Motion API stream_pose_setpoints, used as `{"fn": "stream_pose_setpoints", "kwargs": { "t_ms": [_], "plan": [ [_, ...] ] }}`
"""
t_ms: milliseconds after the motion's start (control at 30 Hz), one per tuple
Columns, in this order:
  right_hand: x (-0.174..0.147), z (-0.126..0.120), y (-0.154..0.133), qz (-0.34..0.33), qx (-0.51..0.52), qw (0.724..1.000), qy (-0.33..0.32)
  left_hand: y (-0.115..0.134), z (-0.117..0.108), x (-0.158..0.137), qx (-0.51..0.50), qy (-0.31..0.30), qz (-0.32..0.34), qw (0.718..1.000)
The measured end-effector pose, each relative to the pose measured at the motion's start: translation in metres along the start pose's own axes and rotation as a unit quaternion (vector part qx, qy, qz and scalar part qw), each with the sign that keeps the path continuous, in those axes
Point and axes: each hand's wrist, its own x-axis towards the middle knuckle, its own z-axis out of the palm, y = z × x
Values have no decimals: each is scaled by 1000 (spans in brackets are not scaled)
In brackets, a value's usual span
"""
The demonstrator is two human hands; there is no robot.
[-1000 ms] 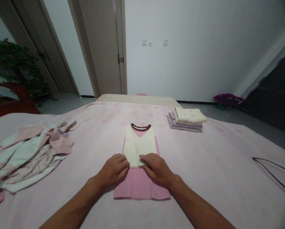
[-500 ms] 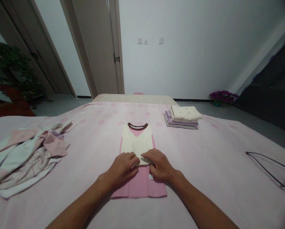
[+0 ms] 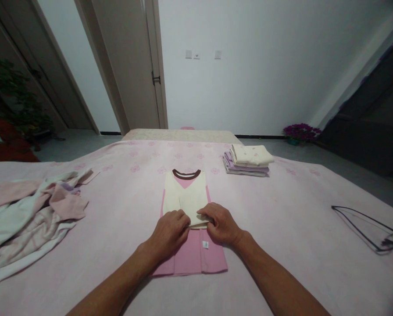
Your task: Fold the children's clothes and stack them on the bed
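Note:
A pink and cream shirt [image 3: 196, 259] with a dark brown collar lies folded into a narrow strip on the bed, collar away from me. Its sides are turned inward, and a cream layer [image 3: 194, 204] lies across the upper part. My left hand [image 3: 174, 229] is closed on the left of that layer's lower edge, its fingertips partly hidden. On the right of the same edge, my right hand [image 3: 220, 223] pinches the cream cloth between thumb and fingers. A small white label [image 3: 205, 245] shows on the pink part just below my right hand.
A loose heap of pink and white clothes [image 3: 35, 219] lies at the left. Beyond the shirt, to the right, sits a stack of folded clothes [image 3: 249, 160]. A black wire hanger-like frame [image 3: 367, 226] rests at the right on the pink bedsheet [image 3: 282, 245].
The view has turned slightly to the right. Both hands stay at the cream edge; my right hand has shifted a little, uncovering more of the white label.

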Motion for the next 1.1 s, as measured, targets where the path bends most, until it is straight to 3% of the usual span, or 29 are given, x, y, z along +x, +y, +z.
{"fn": "stream_pose_setpoints", "kwargs": {
  "t_ms": [433, 667, 1100],
  "plan": [
    [0, 0, 1, 2, 13, 1000, 21, -4, 8, -3, -29, 31, 17, 999],
    [1, -5, -2, -11, -3, 1000, -16, -6, 10, -3, 14, 39, 43, 998],
    [6, -19, 2, -41, -31, 995, -82, -5, 9, -5, 25, 21, 20, 999]
  ]
}}
